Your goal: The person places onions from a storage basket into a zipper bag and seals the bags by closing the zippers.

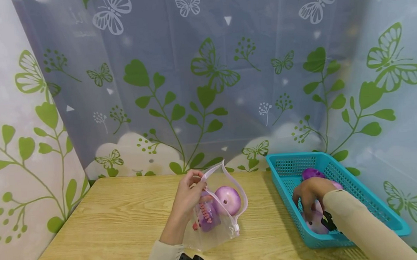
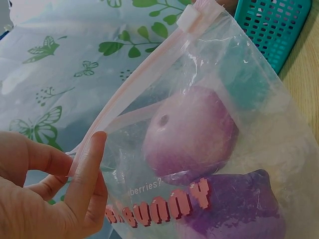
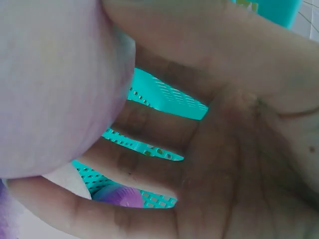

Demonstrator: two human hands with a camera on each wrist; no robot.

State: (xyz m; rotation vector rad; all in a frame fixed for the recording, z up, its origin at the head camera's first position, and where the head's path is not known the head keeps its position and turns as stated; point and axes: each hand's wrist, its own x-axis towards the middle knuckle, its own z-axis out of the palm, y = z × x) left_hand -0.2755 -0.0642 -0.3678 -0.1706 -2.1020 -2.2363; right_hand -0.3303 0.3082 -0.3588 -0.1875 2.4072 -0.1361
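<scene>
My left hand (image 1: 189,193) pinches the pale pink zip rim of a clear plastic zip bag (image 1: 213,240) standing open on the table. In the bag are a round purple-and-white onion (image 1: 227,201) with a dark spot and, below it, a darker purple item (image 2: 234,204) partly covered by printed red lettering. Down in the turquoise basket (image 1: 305,234), my right hand (image 1: 310,193) has its thumb and fingers curled round a pale purple-white onion (image 3: 55,89). A deep purple item (image 1: 313,174) lies beyond that hand, and others are partly hidden under it.
The basket with perforated walls stands at the right of the wooden table (image 1: 128,215). Butterfly-and-leaf printed curtains (image 1: 171,69) rise behind the table and at both sides. A white slider (image 1: 237,227) sits at the end of the bag's zip.
</scene>
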